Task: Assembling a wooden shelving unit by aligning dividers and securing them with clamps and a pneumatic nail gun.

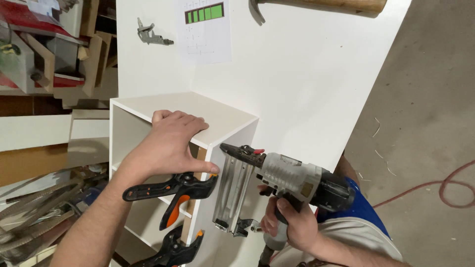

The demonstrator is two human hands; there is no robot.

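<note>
Left hand (170, 143) lies flat on top of the white cabinet (222, 118), fingers together, thumb down its front edge. Right hand (292, 225) is clenched on the nail gun (277, 180) grip; nose against cabinet side. Two black-and-orange clamps (173, 190) grip the front edge.

The cabinet box (225, 118) is showing plain white panels, with raw tan wood peeking at one inner edge. The two clamps (170, 190) are looking black with orange triggers. The nail gun (282, 180) is wearing a silver-grey body, a black rear cap and a small red lever — its magazine is shining bare metal. The worktable (307, 69) is reading white; the paper sheet (204, 29) on it is carrying a row of green bars framed in black. The hose (445, 185) is lying red on the grey floor (435, 99). The shorts (363, 207) are showing blue.
</note>
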